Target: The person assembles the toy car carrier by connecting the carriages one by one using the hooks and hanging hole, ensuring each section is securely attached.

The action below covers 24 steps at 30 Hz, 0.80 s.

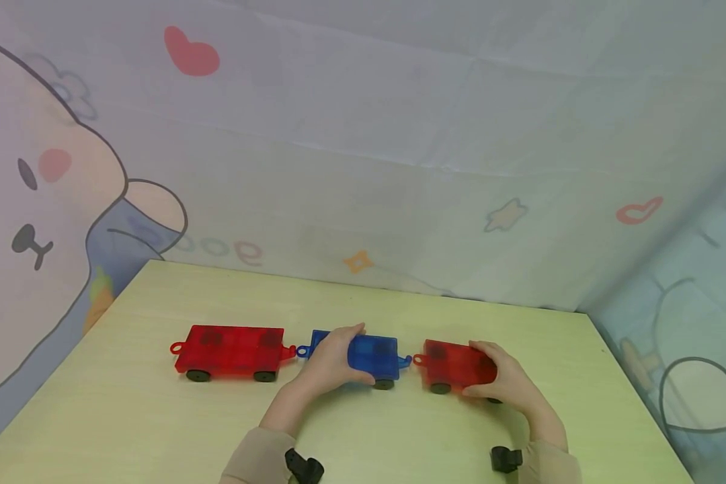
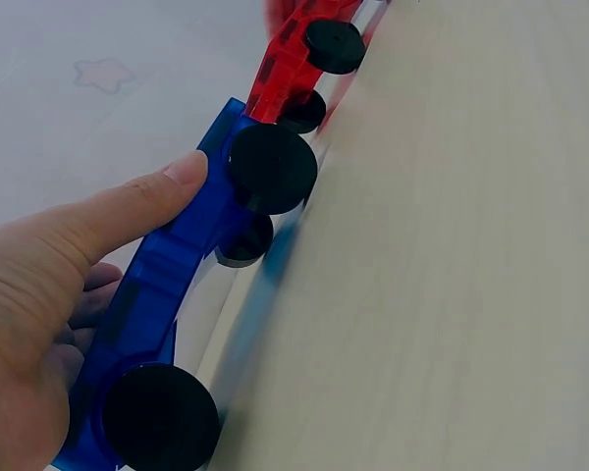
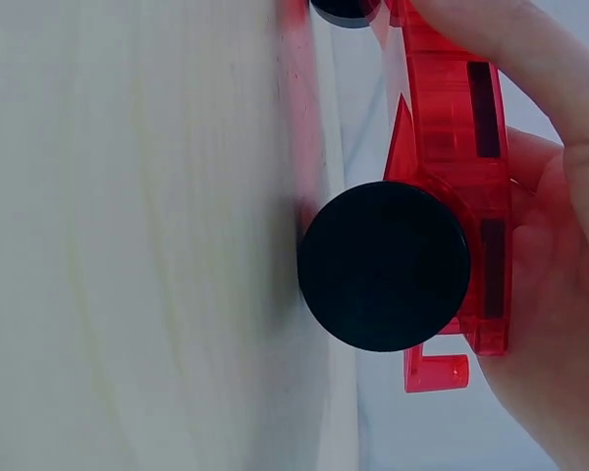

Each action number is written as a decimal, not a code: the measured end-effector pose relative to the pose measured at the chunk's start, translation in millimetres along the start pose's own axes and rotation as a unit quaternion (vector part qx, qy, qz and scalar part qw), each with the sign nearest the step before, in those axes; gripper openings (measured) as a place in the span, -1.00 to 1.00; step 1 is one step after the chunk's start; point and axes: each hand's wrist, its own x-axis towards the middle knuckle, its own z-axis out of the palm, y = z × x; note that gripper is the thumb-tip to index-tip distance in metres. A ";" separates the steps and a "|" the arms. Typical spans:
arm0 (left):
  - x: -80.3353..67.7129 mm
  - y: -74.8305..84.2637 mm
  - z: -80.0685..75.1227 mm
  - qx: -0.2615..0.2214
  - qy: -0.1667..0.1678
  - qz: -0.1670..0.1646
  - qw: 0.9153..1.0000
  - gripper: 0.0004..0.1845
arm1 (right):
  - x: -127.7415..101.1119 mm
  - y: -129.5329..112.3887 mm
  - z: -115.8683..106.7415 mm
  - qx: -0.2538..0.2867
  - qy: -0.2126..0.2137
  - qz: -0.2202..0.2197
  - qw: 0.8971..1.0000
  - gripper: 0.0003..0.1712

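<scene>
My left hand (image 1: 331, 364) grips a blue toy train car (image 1: 376, 355) across its top, thumb on the near side. In the left wrist view the thumb presses along the side of the blue car (image 2: 162, 265), above its black wheels. My right hand (image 1: 511, 380) holds a smaller-looking red toy train car (image 1: 455, 361) by its right end, and the right wrist view shows that car's black wheel (image 3: 383, 265) and end hook (image 3: 437, 373). The blue car's hook (image 1: 405, 361) lies close to the right red car's ring (image 1: 419, 360); whether they are linked I cannot tell.
Another red toy train car (image 1: 237, 346) stands at the left, its hook by the blue car's ring (image 1: 303, 351). All are on a pale wooden table (image 1: 157, 430). A printed cloth backdrop (image 1: 399, 134) rises behind the table's far edge.
</scene>
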 end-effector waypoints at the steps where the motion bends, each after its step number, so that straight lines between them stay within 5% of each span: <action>1: -0.1 0.2 -0.4 0.000 0.000 0.001 1.000 0.00 | -0.1 0.2 -0.1 0.001 0.000 0.000 1.000 0.03; 24: -0.3 0.2 -0.5 -0.003 0.001 0.002 1.000 0.00 | 1.2 -1.4 4.2 0.025 0.003 -0.022 0.999 -0.03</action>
